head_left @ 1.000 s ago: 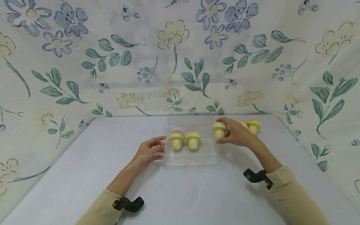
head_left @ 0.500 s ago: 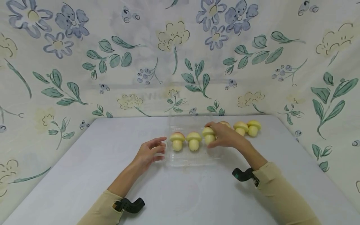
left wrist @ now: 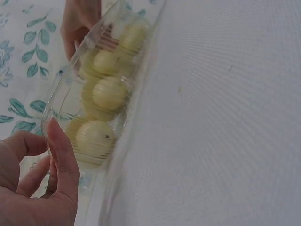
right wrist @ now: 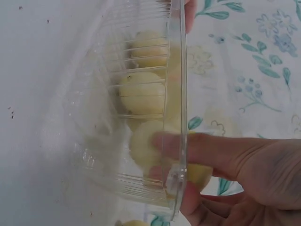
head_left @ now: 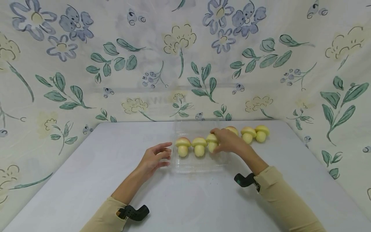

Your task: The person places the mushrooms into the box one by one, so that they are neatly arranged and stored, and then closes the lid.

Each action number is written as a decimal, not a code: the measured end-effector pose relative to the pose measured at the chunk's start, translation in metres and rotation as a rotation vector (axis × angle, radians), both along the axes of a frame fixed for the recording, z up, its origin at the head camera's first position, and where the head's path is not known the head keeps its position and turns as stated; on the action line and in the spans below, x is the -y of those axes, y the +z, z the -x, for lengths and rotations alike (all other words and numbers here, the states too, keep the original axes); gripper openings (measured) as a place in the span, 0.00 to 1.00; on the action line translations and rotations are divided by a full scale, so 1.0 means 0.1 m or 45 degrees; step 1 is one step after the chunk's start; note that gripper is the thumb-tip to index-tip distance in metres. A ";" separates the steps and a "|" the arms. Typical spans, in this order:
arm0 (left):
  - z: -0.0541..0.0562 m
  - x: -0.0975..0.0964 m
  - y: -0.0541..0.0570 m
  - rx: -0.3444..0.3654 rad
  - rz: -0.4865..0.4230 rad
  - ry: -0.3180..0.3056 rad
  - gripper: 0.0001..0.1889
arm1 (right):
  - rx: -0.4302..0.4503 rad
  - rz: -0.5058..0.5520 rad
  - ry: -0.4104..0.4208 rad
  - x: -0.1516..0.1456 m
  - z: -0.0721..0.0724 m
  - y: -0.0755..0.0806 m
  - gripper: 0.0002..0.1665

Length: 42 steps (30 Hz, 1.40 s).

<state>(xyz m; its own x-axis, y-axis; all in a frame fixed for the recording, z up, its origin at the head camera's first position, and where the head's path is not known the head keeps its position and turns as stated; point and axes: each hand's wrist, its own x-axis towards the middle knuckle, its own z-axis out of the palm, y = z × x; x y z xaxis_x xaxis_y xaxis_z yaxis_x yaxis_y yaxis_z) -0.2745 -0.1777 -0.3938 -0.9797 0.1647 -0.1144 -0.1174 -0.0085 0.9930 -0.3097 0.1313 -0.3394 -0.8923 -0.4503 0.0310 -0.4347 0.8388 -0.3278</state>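
Observation:
In the head view, a clear plastic container [head_left: 188, 166] holds two yellow mushroom-shaped pieces, the left mushroom [head_left: 183, 147] and the middle mushroom [head_left: 199, 147], upright side by side. My right hand [head_left: 229, 141] grips a third yellow mushroom [head_left: 212, 143] inside the container's right part, beside the middle one. The right wrist view shows the thumb [right wrist: 197, 147] reaching over the rim, with part of the mushroom behind the clear wall. My left hand [head_left: 153, 158] stays at the container's left side, its loosely bent fingers at the wall; the left wrist view shows the fingertips [left wrist: 54, 129] at the rim.
To the right of the container, several more yellow mushrooms [head_left: 261, 133] stand on the white table [head_left: 185, 203]; my right hand partly covers one [head_left: 232, 130]. A floral cloth [head_left: 162, 71] hangs behind the table. Each sleeve has a black wrist camera [head_left: 136, 212].
My right hand has carried the third mushroom leftward and into the container, close to the middle mushroom. My left hand has stayed at the container's left side.

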 end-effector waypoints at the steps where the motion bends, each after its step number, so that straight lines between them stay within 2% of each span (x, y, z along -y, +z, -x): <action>1: 0.00 0.00 0.00 -0.002 0.000 0.000 0.27 | 0.011 0.004 -0.011 0.00 0.00 0.00 0.43; 5: 0.00 0.00 0.00 -0.011 0.006 -0.004 0.27 | 0.054 0.028 -0.041 0.01 0.02 0.01 0.39; 11: 0.00 0.00 -0.01 -0.013 0.002 -0.006 0.27 | 0.092 0.036 -0.062 0.04 0.02 0.02 0.39; 20: 0.00 0.00 -0.02 -0.014 -0.013 -0.003 0.28 | 0.098 -0.091 -0.146 0.09 0.03 0.03 0.40; 25: 0.00 0.00 -0.03 -0.015 -0.011 0.002 0.27 | 0.112 -0.093 -0.172 0.10 0.04 0.02 0.41; 30: -0.01 0.00 -0.02 -0.014 -0.009 -0.002 0.27 | 0.088 -0.034 -0.136 0.05 0.01 0.02 0.41; 36: -0.02 0.00 -0.02 -0.015 -0.005 -0.003 0.27 | -0.008 0.066 -0.062 -0.09 -0.04 0.03 0.38; 42: -0.02 0.00 -0.01 -0.019 -0.008 0.001 0.26 | -0.086 0.148 -0.081 -0.28 -0.06 0.02 0.36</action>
